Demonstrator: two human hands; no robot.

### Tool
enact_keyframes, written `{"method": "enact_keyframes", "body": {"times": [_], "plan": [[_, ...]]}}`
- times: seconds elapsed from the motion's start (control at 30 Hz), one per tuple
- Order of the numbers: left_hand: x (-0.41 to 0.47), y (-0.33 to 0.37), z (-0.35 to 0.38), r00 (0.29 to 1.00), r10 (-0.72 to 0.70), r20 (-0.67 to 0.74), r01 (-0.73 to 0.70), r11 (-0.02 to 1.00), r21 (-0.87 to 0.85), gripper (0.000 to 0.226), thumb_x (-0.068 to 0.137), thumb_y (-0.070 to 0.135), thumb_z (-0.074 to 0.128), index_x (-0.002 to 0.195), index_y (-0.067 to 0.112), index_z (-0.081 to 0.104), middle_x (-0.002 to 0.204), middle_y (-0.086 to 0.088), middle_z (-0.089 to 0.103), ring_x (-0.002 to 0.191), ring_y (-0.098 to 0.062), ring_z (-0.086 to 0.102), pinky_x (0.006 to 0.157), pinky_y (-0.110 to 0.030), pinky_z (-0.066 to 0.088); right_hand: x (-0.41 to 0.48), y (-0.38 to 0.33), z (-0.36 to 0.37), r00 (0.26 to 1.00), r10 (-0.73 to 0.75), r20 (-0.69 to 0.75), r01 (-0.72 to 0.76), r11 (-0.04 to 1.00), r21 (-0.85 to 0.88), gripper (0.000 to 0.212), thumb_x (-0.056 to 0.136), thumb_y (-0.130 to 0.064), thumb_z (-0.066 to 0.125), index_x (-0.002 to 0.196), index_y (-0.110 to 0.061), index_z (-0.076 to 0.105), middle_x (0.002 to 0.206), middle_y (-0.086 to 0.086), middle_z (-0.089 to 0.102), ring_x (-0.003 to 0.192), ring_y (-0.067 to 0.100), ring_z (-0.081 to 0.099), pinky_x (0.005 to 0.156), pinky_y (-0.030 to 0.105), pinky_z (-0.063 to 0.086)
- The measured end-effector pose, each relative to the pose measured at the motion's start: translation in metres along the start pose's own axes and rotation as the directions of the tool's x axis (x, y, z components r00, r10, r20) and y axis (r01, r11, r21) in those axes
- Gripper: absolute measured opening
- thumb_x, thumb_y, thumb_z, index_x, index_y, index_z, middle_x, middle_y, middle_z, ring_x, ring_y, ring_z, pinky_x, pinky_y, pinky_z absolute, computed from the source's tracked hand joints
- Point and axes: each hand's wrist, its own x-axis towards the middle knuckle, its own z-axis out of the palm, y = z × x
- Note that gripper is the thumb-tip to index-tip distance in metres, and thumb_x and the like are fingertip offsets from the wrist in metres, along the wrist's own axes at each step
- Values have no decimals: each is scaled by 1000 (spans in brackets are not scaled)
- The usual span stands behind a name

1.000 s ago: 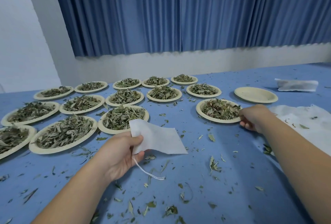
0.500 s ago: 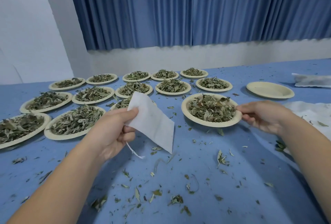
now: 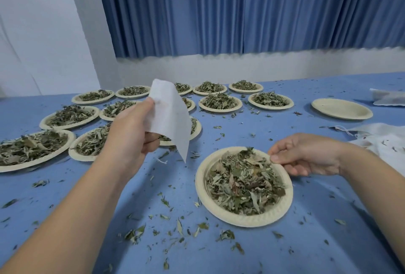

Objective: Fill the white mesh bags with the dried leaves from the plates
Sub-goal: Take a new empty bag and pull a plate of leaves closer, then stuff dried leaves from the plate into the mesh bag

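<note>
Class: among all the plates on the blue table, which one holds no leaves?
The empty plate at the far right, beyond the right hand. Every other plate carries a heap of dried leaves; this one is bare.

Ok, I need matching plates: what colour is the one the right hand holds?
The plate is pale cream, unpatterned; the head view shows it.

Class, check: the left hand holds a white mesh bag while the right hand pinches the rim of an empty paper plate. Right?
No. In the head view, the round beige paper plate in the grip of the right hand is heaped with dried green leaves, not empty. The rest stands.
</note>
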Motion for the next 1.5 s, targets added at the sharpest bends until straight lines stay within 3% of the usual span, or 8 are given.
{"method": "enact_keyframes", "body": {"times": [0.17, 0.3, 0.4, 0.5, 0.7, 1.07, 1.4, 1.5], "plan": [[-8, 5, 12, 992, 128, 13, -127, 961, 244, 37, 95, 30, 54, 62, 24, 69, 50, 9, 47, 40, -8, 38, 40, -17, 30, -10, -7, -3, 999, 13, -31, -18, 989, -149, 28, 72, -21, 72, 86, 3, 67, 66, 12, 65, 40, 10, 52, 34, 16, 39], [-10, 11, 28, 948, 302, 102, -316, 853, 414, 32, 96, 32, 55, 75, 8, 64, 60, 0, 52, 51, -10, 43, 53, -27, 34, -13, -21, 7, 958, -176, -228, 120, 964, -238, 44, 68, -33, 72, 85, 6, 61, 62, 15, 56, 44, 18, 40, 34, 20, 32], [-7, 13, 49, 877, 428, 219, -472, 684, 556, 36, 97, 30, 54, 80, 0, 64, 72, -17, 56, 61, -11, 46, 58, -27, 34, -14, -46, 30, 874, -430, -225, 418, 903, -102, 35, 74, -31, 69, 87, 1, 61, 62, 8, 57, 43, 15, 44, 35, 19, 33], [-1, 15, 71, 765, 541, 350, -621, 473, 625, 30, 97, 23, 54, 82, 1, 68, 78, -8, 60, 74, -13, 51, 67, -26, 35, -14, -70, 55, 751, -601, -273, 624, 781, -2, 25, 88, -27, 65, 87, -2, 61, 67, 6, 61, 50, 17, 54, 39, 21, 39], [10, -12, 89, 614, 545, 571, -762, 220, 610, 22, 90, 20, 57, 78, 9, 72, 78, -3, 62, 75, -22, 58, 68, -39, 46, 10, -62, 81, 697, -536, -477, 644, 760, 87, 19, 94, -21, 58, 82, -7, 61, 71, 5, 66, 61, 22, 63, 47, 25, 49], [13, -51, 87, 814, 368, 449, -580, 526, 622, 12, 83, 21, 73, 73, 16, 75, 70, 9, 59, 71, -7, 54, 66, -28, 41, 24, -35, 75, 791, -351, -502, 456, 884, 101, 14, 90, -9, 61, 82, 2, 65, 67, 5, 69, 60, 16, 67, 52, 24, 54], [15, -46, 90, 959, -93, 267, -12, 930, 366, 16, 83, 18, 73, 69, 15, 65, 53, 10, 54, 34, 1, 40, 36, -11, 30, 24, -33, 71, 711, -403, -576, 276, 914, -298, 5, 75, -14, 61, 71, -14, 58, 61, 9, 67, 51, 19, 60, 57, 45, 56], [18, -47, 89, 962, 118, 246, -238, 805, 543, 11, 84, 17, 68, 74, 20, 65, 67, 11, 58, 47, 3, 47, 47, -10, 34, 23, -33, 72, 732, -422, -535, 231, 892, -388, 10, 72, -16, 63, 66, -19, 56, 57, -3, 58, 52, 15, 53, 55, 39, 51]]}}
